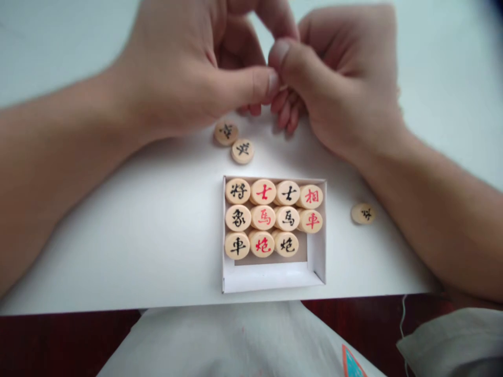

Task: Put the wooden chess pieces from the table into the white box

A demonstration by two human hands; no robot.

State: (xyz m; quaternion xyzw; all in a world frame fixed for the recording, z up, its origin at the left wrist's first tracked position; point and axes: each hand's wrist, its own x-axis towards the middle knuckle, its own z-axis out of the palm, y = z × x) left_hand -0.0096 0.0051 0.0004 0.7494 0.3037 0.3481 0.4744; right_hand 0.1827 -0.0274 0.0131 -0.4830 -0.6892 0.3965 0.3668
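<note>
My left hand (220, 63) and my right hand (338, 73) meet above the table, thumbs and fingertips pressed together. What lies between the fingertips, if anything, is hidden. Below my left hand are two loose xiangqi pieces, an upper piece (226, 133) and a lower piece (242, 151), touching and marked in black. A third loose piece (363, 213) lies beside my right forearm. Nearer to me, a shallow white box (271, 277) holds stacked round pieces in rows, with red and black characters, such as a black general (238, 191) and a red cannon (262, 244).
The white table (118, 235) ends in a straight front edge just below the box. My lap, in light cloth (220, 340), is under that edge. A thin white cord (403, 319) hangs at the lower right.
</note>
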